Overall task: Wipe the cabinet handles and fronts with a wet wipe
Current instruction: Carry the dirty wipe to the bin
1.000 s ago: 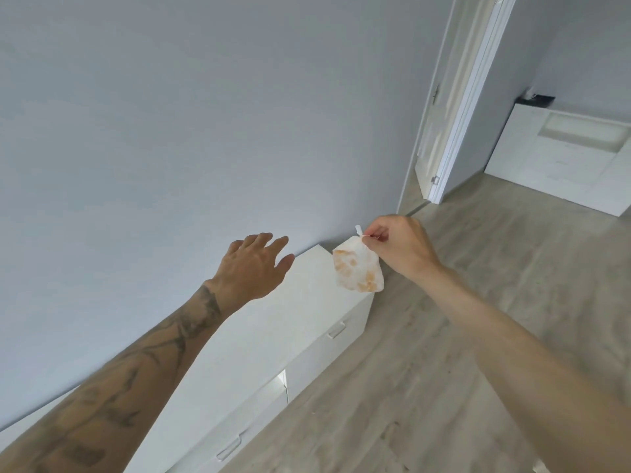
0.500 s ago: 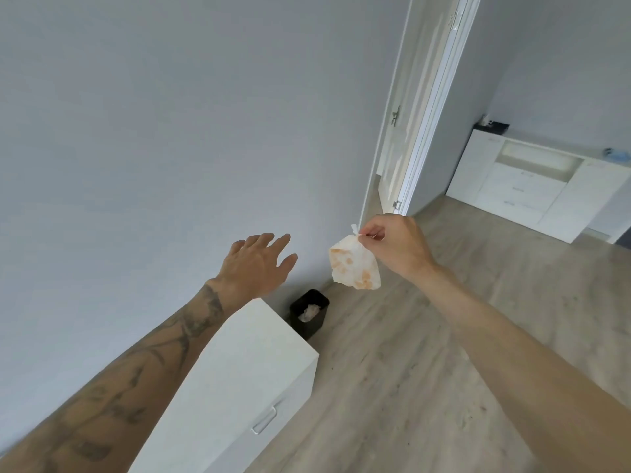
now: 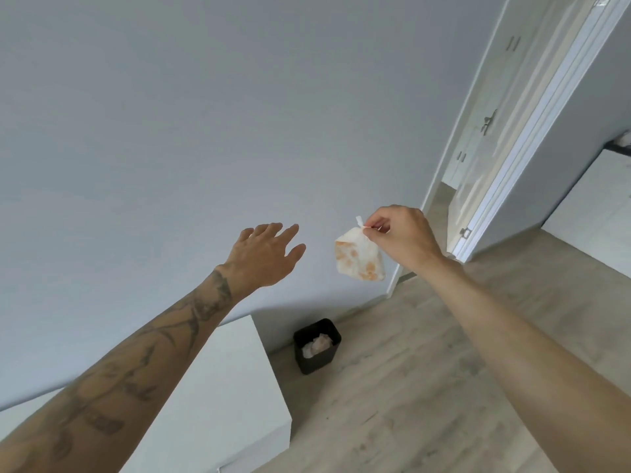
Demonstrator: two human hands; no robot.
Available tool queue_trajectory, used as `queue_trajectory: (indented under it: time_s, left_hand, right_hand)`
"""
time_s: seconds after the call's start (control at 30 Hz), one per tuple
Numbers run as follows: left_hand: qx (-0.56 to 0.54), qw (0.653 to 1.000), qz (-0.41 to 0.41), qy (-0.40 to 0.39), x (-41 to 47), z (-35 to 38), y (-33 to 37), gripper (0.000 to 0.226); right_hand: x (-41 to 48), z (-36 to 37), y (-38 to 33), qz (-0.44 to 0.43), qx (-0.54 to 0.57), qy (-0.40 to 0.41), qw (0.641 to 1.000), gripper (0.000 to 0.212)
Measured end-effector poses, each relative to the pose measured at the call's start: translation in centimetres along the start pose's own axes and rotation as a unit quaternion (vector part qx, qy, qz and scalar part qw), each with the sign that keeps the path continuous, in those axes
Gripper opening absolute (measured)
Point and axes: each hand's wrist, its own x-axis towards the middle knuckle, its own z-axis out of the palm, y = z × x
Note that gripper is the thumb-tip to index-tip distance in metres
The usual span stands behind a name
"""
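My right hand (image 3: 403, 237) pinches one corner of a white wet wipe (image 3: 360, 261) stained with orange patches; the wipe hangs in the air in front of the grey wall. My left hand (image 3: 264, 256) is stretched forward to the left of the wipe, fingers straight and spread, holding nothing. The white cabinet (image 3: 222, 397) lies low at the bottom left, below my left forearm; only its top and end show, its handles are out of view.
A small black bin (image 3: 329, 356) with crumpled wipes inside stands on the wooden floor against the wall, just past the cabinet's end and below the wipe. An open white door (image 3: 495, 131) is at the right. Another white cabinet (image 3: 594, 213) sits at the far right.
The view has swung further past the cabinet's end, bringing the bin nearer and more central. Both hands hold the same pose, the wipe still dangling from my right fingers.
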Motion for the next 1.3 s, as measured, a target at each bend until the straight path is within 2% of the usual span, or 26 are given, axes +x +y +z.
queue_trajectory:
  time_s: [0.3, 0.43, 0.63, 0.97, 1.3]
  left_hand:
    - [-0.003, 0.996, -0.09, -0.022, 12.3, 4.9, 2.9, 0.061]
    - [-0.008, 0.994, -0.103, -0.04, 18.1, 10.2, 2.5, 0.06]
    - [-0.027, 0.984, -0.132, -0.113, 24.0, 20.0, 1.3, 0.06]
    - [-0.05, 0.956, -0.202, -0.206, 27.8, 36.5, -0.6, 0.056]
    - [-0.054, 0.941, -0.235, -0.238, 29.6, 61.9, -3.4, 0.06]
  right_hand:
    - [12.9, 4.2, 10.6, -0.038, 0.022, -0.089, 0.995, 0.005]
    - [17.4, 8.9, 15.3, -0.041, 0.018, -0.117, 0.992, 0.004]
    - [21.9, 17.9, 22.1, -0.021, 0.03, -0.184, 0.982, 0.005]
    - [21.9, 35.6, 32.9, 0.025, 0.034, -0.316, 0.948, 0.008]
    - [16.5, 59.2, 47.6, 0.04, 0.044, -0.367, 0.928, 0.01]
